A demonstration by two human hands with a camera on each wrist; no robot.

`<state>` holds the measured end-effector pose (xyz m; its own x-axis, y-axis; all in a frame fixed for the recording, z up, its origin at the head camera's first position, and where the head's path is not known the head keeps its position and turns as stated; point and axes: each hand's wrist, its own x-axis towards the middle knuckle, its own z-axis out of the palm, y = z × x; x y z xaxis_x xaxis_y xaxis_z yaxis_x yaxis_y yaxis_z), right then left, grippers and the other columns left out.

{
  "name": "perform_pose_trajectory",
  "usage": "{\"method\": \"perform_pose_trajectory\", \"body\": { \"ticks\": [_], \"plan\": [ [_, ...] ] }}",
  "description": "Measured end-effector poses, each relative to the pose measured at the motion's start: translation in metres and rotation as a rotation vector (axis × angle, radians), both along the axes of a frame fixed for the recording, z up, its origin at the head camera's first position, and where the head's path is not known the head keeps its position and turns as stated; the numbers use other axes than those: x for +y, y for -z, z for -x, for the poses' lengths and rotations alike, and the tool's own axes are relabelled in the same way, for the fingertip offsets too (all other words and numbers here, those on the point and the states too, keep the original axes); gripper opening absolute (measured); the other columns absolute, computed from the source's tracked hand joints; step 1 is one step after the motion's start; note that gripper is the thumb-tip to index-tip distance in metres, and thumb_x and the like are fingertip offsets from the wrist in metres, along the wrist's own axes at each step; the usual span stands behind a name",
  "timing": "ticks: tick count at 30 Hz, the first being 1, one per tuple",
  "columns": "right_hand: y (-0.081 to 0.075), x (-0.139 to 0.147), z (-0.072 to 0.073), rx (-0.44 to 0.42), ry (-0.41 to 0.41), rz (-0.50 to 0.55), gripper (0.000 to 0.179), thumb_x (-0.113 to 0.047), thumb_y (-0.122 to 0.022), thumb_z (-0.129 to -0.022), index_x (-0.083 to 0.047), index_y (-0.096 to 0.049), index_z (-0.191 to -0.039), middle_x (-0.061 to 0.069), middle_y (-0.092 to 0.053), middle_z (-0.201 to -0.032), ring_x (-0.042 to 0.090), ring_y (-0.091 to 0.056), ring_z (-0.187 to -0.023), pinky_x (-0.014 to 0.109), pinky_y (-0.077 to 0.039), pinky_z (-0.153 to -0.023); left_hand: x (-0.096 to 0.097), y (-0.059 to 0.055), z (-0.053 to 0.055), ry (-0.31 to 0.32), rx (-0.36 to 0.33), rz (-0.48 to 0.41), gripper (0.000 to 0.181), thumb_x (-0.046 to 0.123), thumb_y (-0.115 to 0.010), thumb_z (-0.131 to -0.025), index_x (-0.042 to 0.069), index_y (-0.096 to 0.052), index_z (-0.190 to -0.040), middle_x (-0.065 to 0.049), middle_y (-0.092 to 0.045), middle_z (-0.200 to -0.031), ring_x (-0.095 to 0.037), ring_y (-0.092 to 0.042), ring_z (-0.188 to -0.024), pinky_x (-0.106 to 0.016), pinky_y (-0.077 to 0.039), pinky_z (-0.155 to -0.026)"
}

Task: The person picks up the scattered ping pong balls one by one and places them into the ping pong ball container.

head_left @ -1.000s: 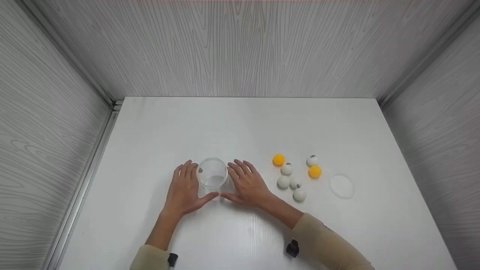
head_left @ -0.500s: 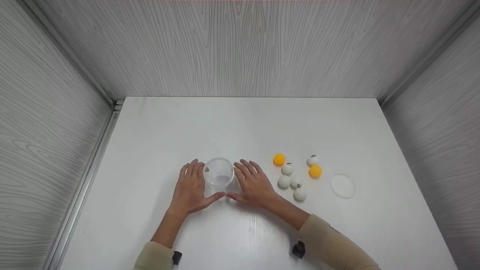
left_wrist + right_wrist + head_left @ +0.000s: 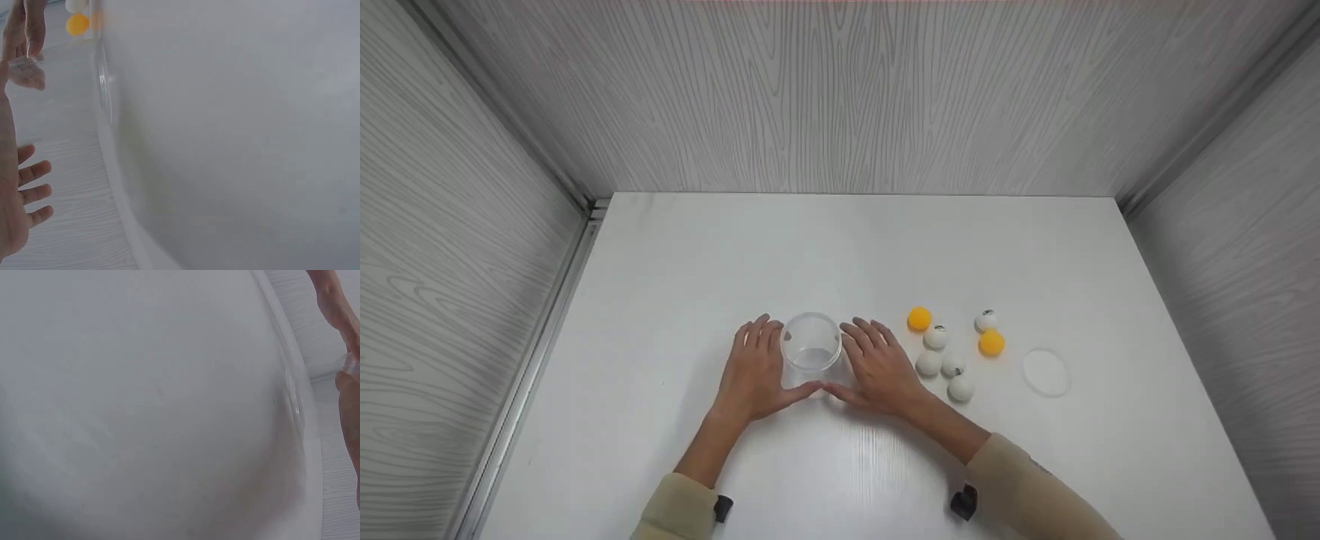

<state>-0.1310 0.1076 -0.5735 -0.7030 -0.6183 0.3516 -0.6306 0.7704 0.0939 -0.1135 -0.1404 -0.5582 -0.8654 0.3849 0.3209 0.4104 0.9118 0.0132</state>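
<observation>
Probably best to press super evenly with left hand (image 3: 753, 375) and right hand (image 3: 885, 376), fingers wide and relaxed along the clear cup (image 3: 811, 345), just left of midway between the surface's (image 3: 720, 255) side edges, to avoid tipping.

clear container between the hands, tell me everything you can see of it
The clear container is round, see-through and plastic-looking, with a circular rim and an open-looking top. It stands upright on the white table, nothing visible inside. The left hand and right hand flank it, seeming to touch its sides.
</observation>
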Motion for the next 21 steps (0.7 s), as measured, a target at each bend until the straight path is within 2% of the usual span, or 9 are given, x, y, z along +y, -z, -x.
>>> {"method": "perform_pose_trajectory", "body": {
  "ticks": [21],
  "plan": [
    [0.002, 0.020, -0.001, 0.017, 0.011, 0.037, 0.083, -0.074, -0.062, -0.090, -0.007, -0.058, -0.140, 0.009, -0.064, -0.143, 0.031, -0.059, -0.138, 0.049, -0.049, -0.116, 0.019, 0.001, 0.004, 0.023, 0.002, 0.012, 0.100, 0.085, -0.061, -0.081, 0.000, -0.058, -0.133, -0.017, -0.064, -0.137, -0.034, -0.058, -0.136, -0.052, -0.046, -0.118]
  ]
}}
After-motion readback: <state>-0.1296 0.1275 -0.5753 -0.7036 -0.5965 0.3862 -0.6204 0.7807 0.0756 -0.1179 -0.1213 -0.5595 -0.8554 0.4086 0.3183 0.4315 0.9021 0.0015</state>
